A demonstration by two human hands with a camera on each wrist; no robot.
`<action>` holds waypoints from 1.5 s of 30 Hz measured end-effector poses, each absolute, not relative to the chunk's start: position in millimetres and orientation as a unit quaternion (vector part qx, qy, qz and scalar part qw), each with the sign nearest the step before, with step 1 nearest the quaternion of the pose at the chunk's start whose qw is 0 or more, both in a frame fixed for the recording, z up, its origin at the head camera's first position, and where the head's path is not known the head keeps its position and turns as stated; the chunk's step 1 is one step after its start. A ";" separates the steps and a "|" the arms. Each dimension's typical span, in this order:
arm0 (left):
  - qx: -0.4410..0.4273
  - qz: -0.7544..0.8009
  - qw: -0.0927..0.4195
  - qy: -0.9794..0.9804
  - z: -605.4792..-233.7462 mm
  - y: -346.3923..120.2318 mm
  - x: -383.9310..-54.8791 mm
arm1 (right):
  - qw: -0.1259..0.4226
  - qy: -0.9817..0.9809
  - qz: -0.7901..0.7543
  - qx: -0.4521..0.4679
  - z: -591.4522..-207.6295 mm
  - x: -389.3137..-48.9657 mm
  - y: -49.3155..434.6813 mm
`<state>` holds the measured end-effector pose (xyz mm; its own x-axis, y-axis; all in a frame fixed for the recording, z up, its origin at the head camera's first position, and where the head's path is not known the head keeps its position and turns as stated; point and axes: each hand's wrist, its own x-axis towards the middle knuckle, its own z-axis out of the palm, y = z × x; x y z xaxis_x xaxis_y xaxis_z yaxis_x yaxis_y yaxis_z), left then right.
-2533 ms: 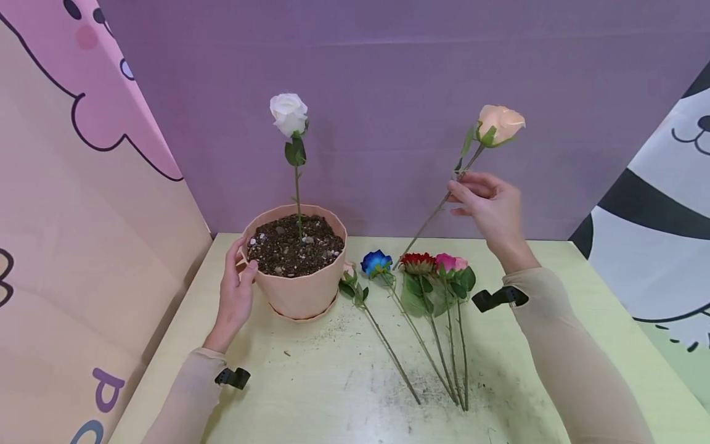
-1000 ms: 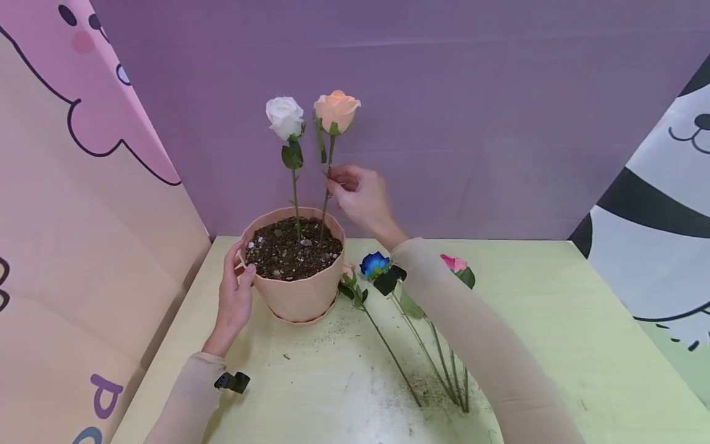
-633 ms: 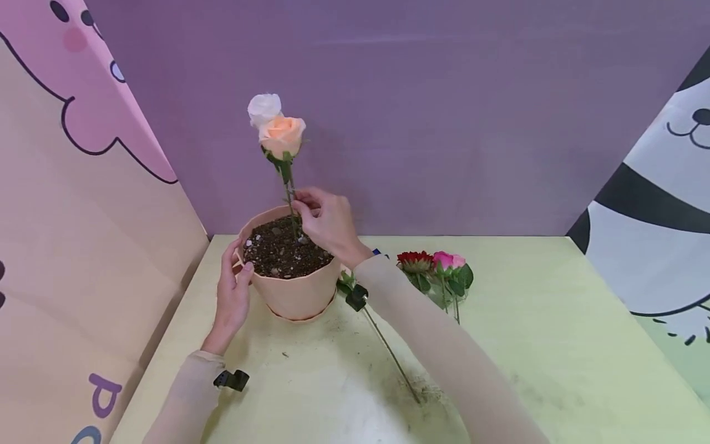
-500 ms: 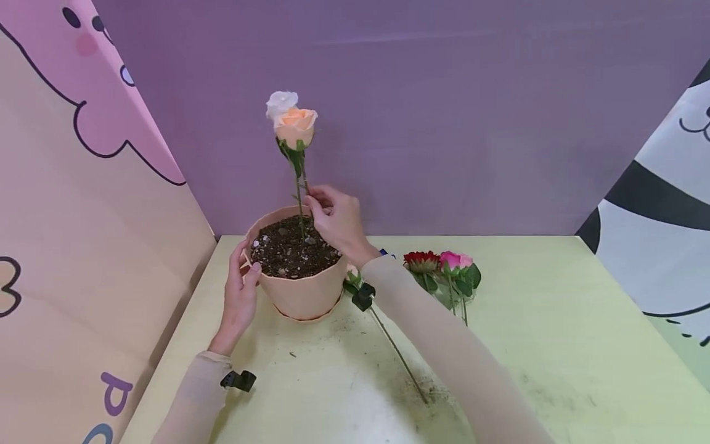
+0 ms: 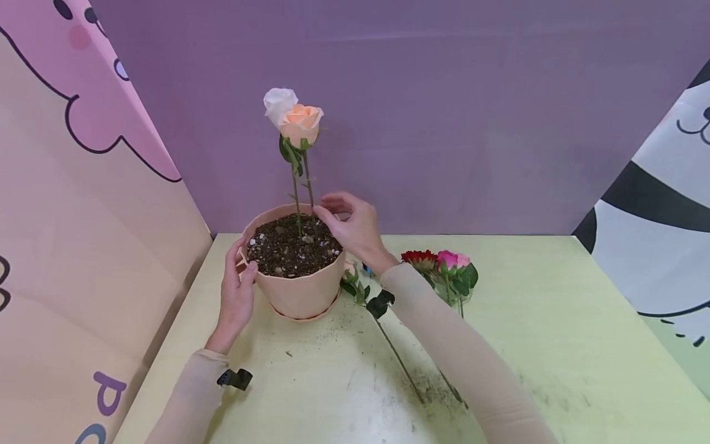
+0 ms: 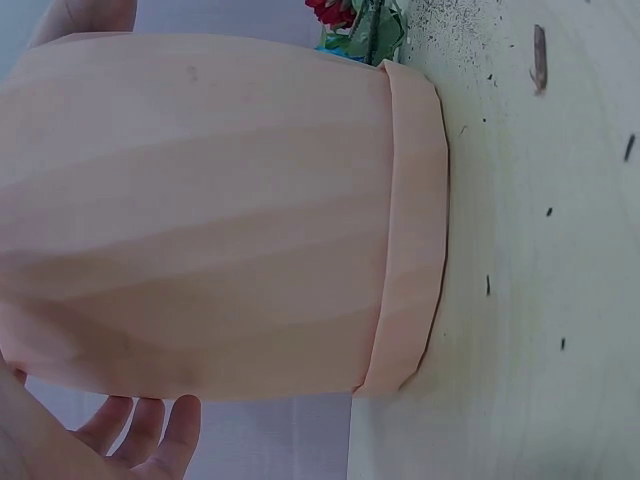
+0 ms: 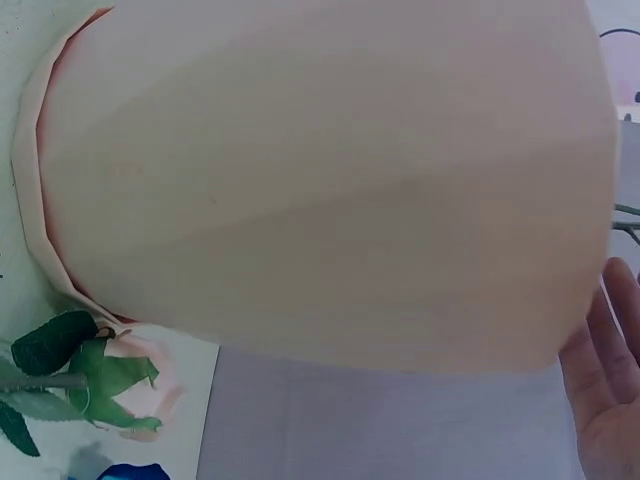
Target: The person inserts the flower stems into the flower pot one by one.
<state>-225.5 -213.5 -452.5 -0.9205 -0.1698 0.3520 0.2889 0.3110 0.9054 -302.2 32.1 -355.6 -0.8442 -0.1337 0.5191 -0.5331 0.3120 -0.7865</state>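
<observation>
A pink flowerpot [image 5: 299, 297] filled with dark soil [image 5: 285, 253] stands on a matching saucer. My left hand [image 5: 235, 302] holds its left side, thumb near the front rim and fingers round the side. Two roses stand upright in the soil, a white rose [image 5: 278, 105] and a peach rose [image 5: 302, 126] that partly overlaps it. My right hand [image 5: 357, 229] is over the pot's right rim, thumb and fingers apart beside the peach rose's stem, holding nothing. In the right wrist view, its fingers [image 7: 610, 340] show beside the pot wall.
Right of the pot lie a pale pink rose [image 5: 350, 277], a red flower [image 5: 420, 259] and pink roses [image 5: 453, 262]. A blue flower [image 7: 135, 472] is mostly hidden by my right arm. Soil crumbs dot the table [image 5: 310, 394]. A purple backdrop [image 5: 444, 123] rises behind.
My right hand brought the peach rose leftward to the pot and stood it in the soil beside the white one, then let go of its stem. My left hand stayed on the pot.
</observation>
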 end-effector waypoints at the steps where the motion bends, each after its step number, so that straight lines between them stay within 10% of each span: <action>1: -0.038 -0.585 0.196 -0.786 -452.6 -213.5 -225.7 | 0.177 -0.790 0.548 0.209 -354.4 -300.9 33.9; 45: -0.033 -0.585 0.200 -0.785 -452.1 -210.7 -225.3 | 0.109 -0.803 0.574 0.119 -378.0 -271.2 169.8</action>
